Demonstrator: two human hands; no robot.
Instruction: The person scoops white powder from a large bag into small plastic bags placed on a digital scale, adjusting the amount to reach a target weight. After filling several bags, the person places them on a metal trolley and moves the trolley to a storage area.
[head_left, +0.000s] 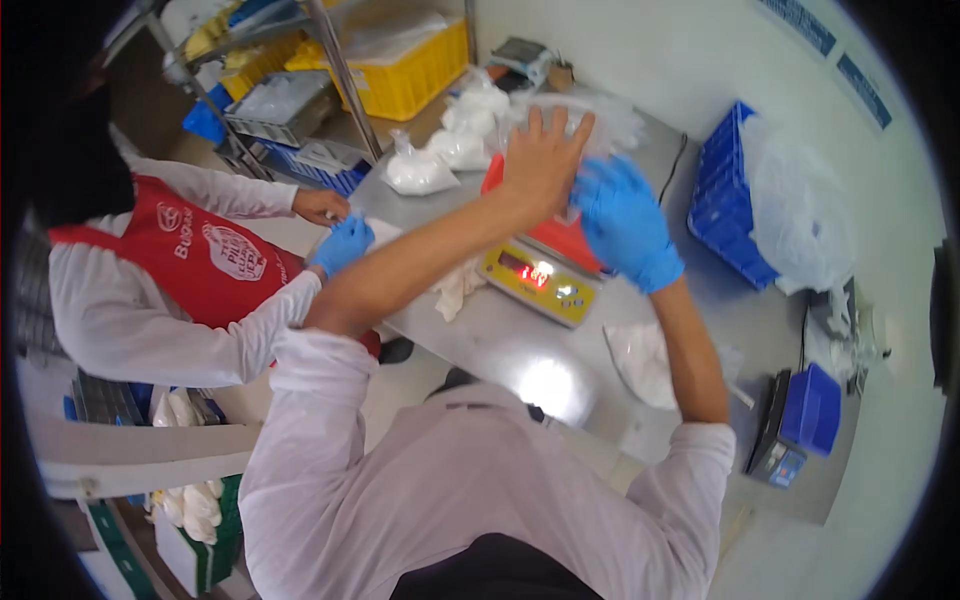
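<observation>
My bare left hand point(545, 160) reaches over the red tray point(565, 236) of a yellow digital scale point(540, 280), its fingers stretched out and apart. Beside it, above the tray's right side, is my right hand point(632, 222) in a blue glove. Motion smears its fingers, and whether they grip anything does not show. Clear plastic bags point(615, 122) lie just beyond both hands. The scale's display glows red. Under my right forearm, a bag of white powder point(640, 362) rests on the steel table point(480, 345).
At left, a co-worker in a red apron point(205, 260) handles something white at the table edge. Filled white bags point(420, 172) stand at the far left. A blue crate point(735, 200) with plastic bags, and a second scale point(775, 440) with a blue tray point(812, 408), are at right.
</observation>
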